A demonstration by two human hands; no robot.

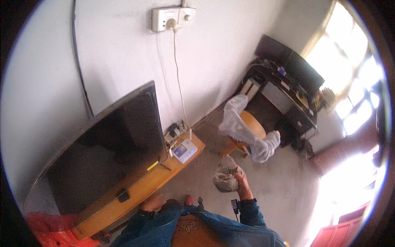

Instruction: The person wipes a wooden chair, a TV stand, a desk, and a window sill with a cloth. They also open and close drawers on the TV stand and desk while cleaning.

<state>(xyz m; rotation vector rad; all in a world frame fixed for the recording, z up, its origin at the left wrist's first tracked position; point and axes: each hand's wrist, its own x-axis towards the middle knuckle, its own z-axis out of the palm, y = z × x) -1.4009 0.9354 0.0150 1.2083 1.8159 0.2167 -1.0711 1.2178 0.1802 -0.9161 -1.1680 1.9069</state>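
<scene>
My right hand (243, 184) grips a bunched grey-brown cloth (226, 179), held out over the floor. The cloth's loose upper end sticks up toward a wooden chair (253, 122). A pale grey garment (237, 123) is draped across that chair. Low in front of my body, my left hand (153, 203) is beside the front edge of a wooden TV stand (166, 176). Its fingers are blurred and partly hidden, so its grip cannot be made out. A large flat-screen TV (117, 145) with a dark screen stands on the stand.
A white router (184, 151) with a lit display and a power strip (174, 132) sit at the stand's right end. A cord hangs from the wall socket (168, 20). Beyond the chair is a dark desk (287, 92) with a monitor (287, 63). Red fabric (52, 228) lies lower left.
</scene>
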